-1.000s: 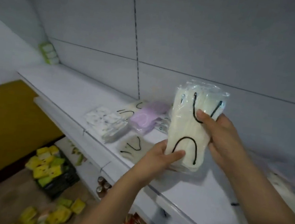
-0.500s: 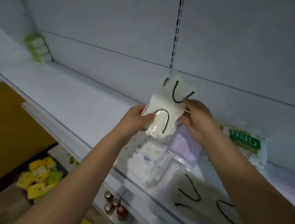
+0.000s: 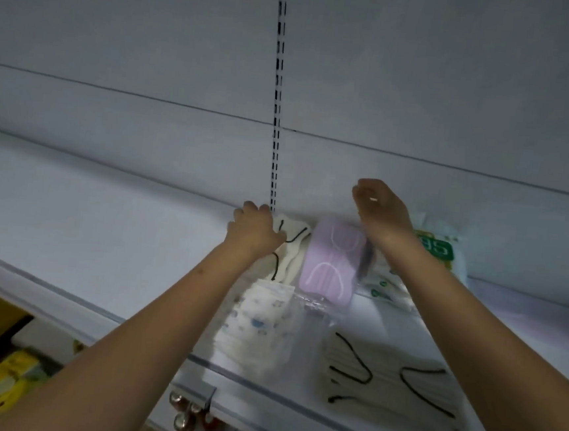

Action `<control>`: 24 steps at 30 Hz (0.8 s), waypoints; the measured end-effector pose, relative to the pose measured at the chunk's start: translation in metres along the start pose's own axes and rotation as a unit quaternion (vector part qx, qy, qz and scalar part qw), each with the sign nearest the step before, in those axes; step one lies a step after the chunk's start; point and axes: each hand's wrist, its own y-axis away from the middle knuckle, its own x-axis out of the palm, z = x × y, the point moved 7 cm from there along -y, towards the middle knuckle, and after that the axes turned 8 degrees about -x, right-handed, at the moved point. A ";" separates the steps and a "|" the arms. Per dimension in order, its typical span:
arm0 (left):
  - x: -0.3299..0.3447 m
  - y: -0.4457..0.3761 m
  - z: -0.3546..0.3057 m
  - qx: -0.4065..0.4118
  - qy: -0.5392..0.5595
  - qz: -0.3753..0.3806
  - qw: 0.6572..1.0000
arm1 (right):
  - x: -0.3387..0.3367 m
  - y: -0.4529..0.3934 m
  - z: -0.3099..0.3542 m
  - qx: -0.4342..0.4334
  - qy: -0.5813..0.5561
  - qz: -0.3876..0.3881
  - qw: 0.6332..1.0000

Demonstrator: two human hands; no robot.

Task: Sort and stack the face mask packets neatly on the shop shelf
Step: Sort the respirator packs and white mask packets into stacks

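Dim, flat indoor light with a cool grey-blue cast; we can't place the source. We see soft shadows only: a faint one under the right hand (image 3: 381, 211) on the purple mask packet (image 3: 328, 264), weak shading under both forearms. No hard glare, just a dull sheen on the clear packet wrap (image 3: 304, 323). Motion blur smears the right hand and the packets near it; the left hand (image 3: 256, 231) is slightly sharper. Wide-angle bend curves the shelf (image 3: 69, 217) edge. Bottom-left corner is soft and dark.
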 end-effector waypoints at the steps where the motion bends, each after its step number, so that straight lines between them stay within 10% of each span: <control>1: -0.003 0.011 -0.023 0.042 0.039 -0.019 0.998 | -0.012 0.002 0.005 -0.015 0.009 -0.014 1.000; 12: 0.139 0.199 -0.258 0.381 0.247 0.149 0.878 | -0.259 0.077 -0.039 -0.088 0.148 -0.239 0.955; 24: 0.228 0.139 -0.405 0.363 0.015 0.087 0.927 | -0.432 0.171 -0.247 0.108 0.306 -0.172 0.930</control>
